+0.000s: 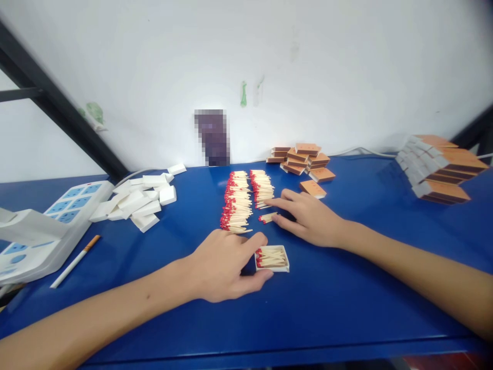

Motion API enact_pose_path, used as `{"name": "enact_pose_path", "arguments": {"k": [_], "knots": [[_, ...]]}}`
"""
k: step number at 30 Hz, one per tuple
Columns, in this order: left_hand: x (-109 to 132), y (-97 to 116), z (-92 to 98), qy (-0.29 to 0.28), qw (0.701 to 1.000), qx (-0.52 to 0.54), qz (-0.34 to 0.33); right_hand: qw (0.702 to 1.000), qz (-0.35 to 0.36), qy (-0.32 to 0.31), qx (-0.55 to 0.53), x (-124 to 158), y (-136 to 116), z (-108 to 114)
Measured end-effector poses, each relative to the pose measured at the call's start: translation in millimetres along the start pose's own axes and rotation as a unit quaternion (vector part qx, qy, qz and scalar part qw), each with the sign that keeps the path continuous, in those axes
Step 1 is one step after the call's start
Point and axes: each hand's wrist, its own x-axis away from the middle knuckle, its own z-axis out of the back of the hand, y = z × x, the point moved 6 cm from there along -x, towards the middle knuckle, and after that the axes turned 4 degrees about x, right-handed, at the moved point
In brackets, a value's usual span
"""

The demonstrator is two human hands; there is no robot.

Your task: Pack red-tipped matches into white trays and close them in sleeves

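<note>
My left hand (227,264) grips the left end of a white matchbox tray (285,269), thumb along the near side and forefinger at the far corner. Red-headed matches (272,256) lie in that tray. Farther up, my right hand (311,218) has its thumb and forefinger stretched apart. Its thumb touches a small bunch of matches (267,218), and its forefinger reaches the near end of a short row of matches (262,186). To the left of that row runs a longer row of matches (238,203), heads mostly facing left.
White empty trays (134,200) are heaped at left beside a power strip (87,226). A cigarette (75,262) lies nearby. Orange matchboxes (306,159) are piled by the wall, with a larger stack (442,167) at right. A pixelated dark object (213,137) leans against the wall.
</note>
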Motion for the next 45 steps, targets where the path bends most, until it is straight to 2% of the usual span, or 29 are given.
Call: {"name": "enact_pose_path", "arguments": {"k": [31,38,45], "knots": [[0.7,1.6,0.7,0.0,1.0,-0.002,-0.004,1.0,0.006,0.004,-0.012,0.7,0.0,1.1],[1.4,1.4,1.1,0.009,1.0,0.004,-0.006,0.996,0.031,0.002,-0.08,-1.6,-3.3,4.4],[0.7,1.3,1.4,0.004,1.0,0.001,-0.003,0.991,0.011,-0.037,-0.124,-1.9,-4.0,4.2]]}}
